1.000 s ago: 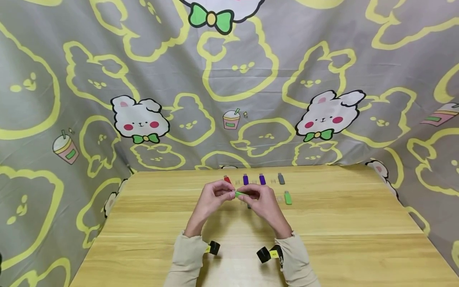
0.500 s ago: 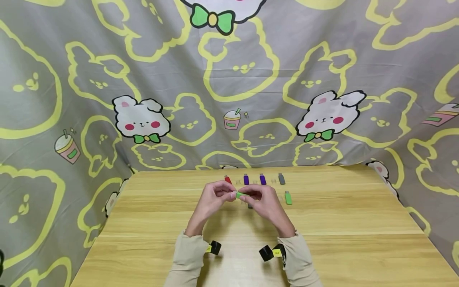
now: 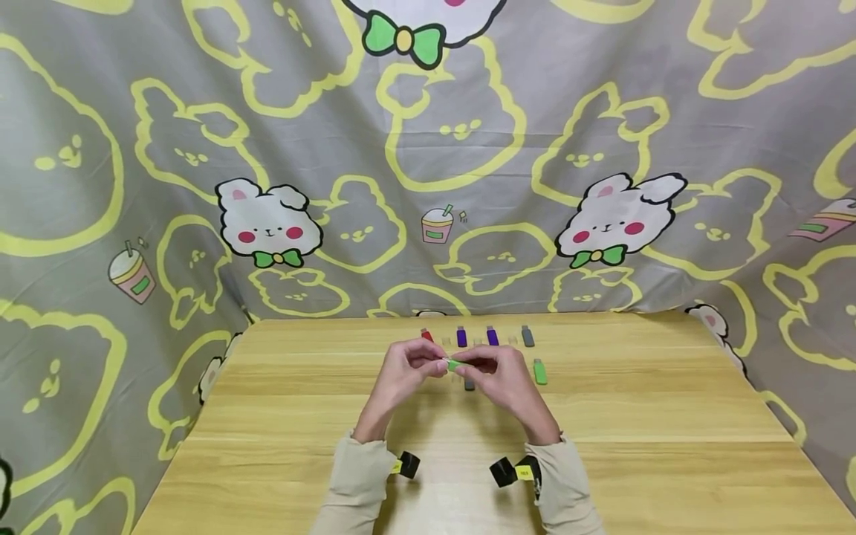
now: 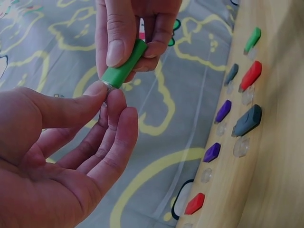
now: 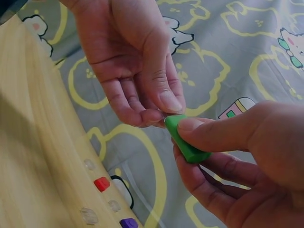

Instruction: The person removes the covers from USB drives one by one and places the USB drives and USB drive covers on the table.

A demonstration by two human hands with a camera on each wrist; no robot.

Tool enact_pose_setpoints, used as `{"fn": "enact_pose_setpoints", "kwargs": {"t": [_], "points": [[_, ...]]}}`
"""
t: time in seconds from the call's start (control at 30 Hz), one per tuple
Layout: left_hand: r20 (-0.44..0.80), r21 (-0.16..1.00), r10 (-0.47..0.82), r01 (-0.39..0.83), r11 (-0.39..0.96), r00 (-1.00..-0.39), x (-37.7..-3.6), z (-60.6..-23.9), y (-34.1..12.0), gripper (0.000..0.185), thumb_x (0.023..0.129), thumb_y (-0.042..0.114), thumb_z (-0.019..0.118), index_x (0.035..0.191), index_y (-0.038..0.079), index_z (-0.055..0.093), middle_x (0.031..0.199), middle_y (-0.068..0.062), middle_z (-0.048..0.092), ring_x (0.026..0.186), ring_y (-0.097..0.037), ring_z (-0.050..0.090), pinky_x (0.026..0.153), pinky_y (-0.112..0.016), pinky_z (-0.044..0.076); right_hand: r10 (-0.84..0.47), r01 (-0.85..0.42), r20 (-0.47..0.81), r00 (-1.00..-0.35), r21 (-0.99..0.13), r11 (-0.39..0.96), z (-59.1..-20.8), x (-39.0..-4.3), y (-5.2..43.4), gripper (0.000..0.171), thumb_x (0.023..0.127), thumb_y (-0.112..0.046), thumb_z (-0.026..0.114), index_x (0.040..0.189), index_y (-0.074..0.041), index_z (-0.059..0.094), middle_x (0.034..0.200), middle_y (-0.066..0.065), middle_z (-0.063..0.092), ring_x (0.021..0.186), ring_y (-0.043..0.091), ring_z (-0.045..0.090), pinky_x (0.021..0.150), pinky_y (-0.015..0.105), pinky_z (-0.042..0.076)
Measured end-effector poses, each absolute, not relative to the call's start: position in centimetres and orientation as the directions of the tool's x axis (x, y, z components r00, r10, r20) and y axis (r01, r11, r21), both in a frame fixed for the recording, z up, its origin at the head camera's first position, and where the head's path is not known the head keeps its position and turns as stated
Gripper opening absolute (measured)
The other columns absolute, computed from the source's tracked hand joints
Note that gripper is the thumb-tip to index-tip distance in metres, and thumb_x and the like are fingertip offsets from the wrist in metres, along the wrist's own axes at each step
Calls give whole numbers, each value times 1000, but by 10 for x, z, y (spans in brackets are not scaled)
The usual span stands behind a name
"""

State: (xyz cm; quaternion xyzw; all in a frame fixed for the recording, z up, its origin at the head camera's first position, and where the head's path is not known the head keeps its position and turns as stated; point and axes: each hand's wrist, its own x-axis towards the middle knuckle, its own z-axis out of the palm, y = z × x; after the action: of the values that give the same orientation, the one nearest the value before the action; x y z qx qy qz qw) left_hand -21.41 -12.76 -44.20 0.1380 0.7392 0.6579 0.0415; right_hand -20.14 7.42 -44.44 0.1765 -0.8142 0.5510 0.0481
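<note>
Above the table, my right hand (image 3: 503, 373) pinches a green USB flash drive (image 4: 124, 67) between thumb and fingers. My left hand (image 3: 405, 373) meets it from the other side, thumb and index finger pinching a small clear piece (image 4: 107, 87) at the drive's end. Those fingertips partly hide that piece, so whether it is a cap cannot be told. Both hands are close together, and the right wrist view shows the green body lying under the right thumb. Below them on the table, a dark grey flash drive (image 4: 247, 120) lies with a clear cap (image 4: 241, 146) beside it.
Toward the table's back edge lie more flash drives: two purple ones (image 3: 493, 336), a grey one (image 3: 527, 336) and a red one (image 4: 194, 204). A second green drive (image 3: 540, 371) lies to the right. Small clear caps sit among them. A patterned curtain (image 3: 468, 163) hangs behind.
The head view has shifted slightly. Both hands keep the same hold on the green flash drive, with hardly any visible movement against the table.
</note>
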Motion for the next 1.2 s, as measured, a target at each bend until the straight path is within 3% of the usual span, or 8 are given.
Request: {"fn": "enact_pose_setpoints", "kwargs": {"t": [0.27, 0.43, 0.6, 0.7, 0.83, 0.97, 1.13, 1.2], "points": [[105, 979, 231, 142, 147, -967, -213, -440, -130, 7, 90, -9, 73, 96, -8, 73, 92, -21, 74, 85, -40, 73, 76, -34, 62, -240, -376, 302, -923, -844, 384, -442, -201, 77, 14, 87, -4, 82, 101, -8, 82, 96, 7, 78, 77, 12, 71, 65, 25, 58], [97, 982, 125, 115, 148, -987, -218, -439, -153, 10, 88, -8, 75, 98, -9, 73, 91, -20, 75, 81, -34, 74, 74, -33, 62, -163, -341, 300, -940, -837, 428, -442, -200, 102, 12, 87, -3, 81, 99, -6, 81, 92, 8, 77, 74, 18, 69, 62, 22, 55], [107, 986, 87, 116, 117, -991, -222, -438, -179, 11, 89, -8, 74, 100, -11, 72, 91, -22, 74, 80, -31, 74, 73, -32, 62, -131, -287, 255, -958, -864, 415, -445, -204, 117, 17, 92, -2, 77, 108, -3, 79, 101, 12, 75, 84, 25, 72, 69, 22, 58], [113, 982, 62, 121, 144, -992, -225, -441, -188, 11, 90, -7, 74, 100, -11, 72, 92, -22, 74, 79, -26, 73, 73, -32, 62, -155, -284, 240, -958, -865, 413, -450, -208, 110, 21, 94, -3, 73, 115, -2, 77, 109, 15, 73, 90, 24, 72, 75, 24, 59], [106, 973, 19, 108, 203, -994, -228, -448, -193, 11, 89, -8, 74, 99, -10, 74, 93, -21, 74, 76, -19, 71, 72, -32, 62, -127, -246, 212, -969, -875, 417, -459, -212, 92, 17, 92, 1, 74, 107, -3, 78, 103, 12, 72, 88, 24, 71, 75, 25, 58], [80, 966, 22, 83, 246, -997, -231, -456, -192, 11, 90, -8, 73, 100, -10, 75, 96, -20, 75, 80, -26, 71, 72, -31, 62, -70, -166, 151, -986, -905, 391, -468, -214, 74, 13, 86, 4, 77, 98, -2, 76, 93, 9, 73, 82, 24, 72, 72, 27, 59], [38, 948, 19, 42, 317, -999, -233, -466, -192, 11, 90, -8, 72, 100, -6, 77, 96, -16, 76, 84, -34, 71, 76, -43, 62, -43, -122, 114, -992, -919, 375, -476, -222, 49, 11, 85, 1, 79, 94, -2, 74, 88, 7, 72, 79, 22, 72, 70, 29, 59], [21, 930, 21, 27, 367, -1000, -233, -471, -193, 11, 91, -7, 72, 99, -4, 79, 97, -15, 77, 86, -34, 71, 76, -42, 61, -39, -113, 106, -994, -909, 402, -479, -225, 38, 10, 85, -2, 80, 94, -4, 75, 86, 5, 71, 75, 19, 71, 67, 29, 58]]}}
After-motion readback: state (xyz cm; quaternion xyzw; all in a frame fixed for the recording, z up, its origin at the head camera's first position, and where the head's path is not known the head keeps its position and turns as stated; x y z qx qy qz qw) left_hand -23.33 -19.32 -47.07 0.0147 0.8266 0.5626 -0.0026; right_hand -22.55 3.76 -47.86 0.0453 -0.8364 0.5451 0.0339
